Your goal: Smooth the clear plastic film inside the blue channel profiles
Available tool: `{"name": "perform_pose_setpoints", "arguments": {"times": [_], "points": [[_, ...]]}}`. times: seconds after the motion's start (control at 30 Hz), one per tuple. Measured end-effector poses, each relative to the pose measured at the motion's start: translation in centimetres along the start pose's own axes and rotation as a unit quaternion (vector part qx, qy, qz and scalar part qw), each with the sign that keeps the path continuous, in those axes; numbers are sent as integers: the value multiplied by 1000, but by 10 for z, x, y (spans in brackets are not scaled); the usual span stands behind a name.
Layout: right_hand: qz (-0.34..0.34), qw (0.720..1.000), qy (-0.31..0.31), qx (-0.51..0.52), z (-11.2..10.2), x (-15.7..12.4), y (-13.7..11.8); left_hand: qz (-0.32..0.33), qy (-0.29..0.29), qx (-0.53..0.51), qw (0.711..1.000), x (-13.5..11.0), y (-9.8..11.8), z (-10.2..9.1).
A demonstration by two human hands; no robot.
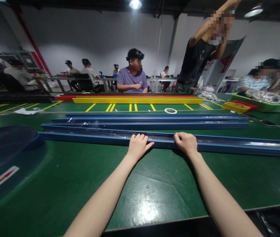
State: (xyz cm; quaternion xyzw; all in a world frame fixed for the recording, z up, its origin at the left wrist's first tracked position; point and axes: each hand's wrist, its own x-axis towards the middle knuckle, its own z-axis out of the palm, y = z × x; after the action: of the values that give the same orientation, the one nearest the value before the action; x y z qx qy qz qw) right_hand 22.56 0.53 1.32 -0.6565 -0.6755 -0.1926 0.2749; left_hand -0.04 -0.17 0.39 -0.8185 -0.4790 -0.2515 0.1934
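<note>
A long blue channel-shaped profile (110,140) lies across the green table in front of me, with shiny clear film along its trough. My left hand (139,144) is closed over its near wall, fingers curled into the trough and thumb pointing right. A short way to the right, my right hand (186,143) grips the same profile in a fist. The fingertips of both hands are partly hidden. Just beyond, more blue profiles (179,126) lie roughly parallel, with film on them too.
Yellow (137,100) and red profiles lie farther back. A white ring (171,111) rests on the green tabletop (154,184). At left is a dark blue rounded object (7,148) with a red arrow label. A green tray (265,105) stands right. Across the table are a seated person (132,77) and a standing person (196,62).
</note>
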Motion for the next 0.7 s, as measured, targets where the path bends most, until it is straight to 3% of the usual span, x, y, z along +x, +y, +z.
{"name": "perform_pose_setpoints", "arguments": {"times": [0.7], "points": [[14, 999, -30, -1, -3, 1, -2, -2, -8, 1, 1000, 0, 0, 3]]}}
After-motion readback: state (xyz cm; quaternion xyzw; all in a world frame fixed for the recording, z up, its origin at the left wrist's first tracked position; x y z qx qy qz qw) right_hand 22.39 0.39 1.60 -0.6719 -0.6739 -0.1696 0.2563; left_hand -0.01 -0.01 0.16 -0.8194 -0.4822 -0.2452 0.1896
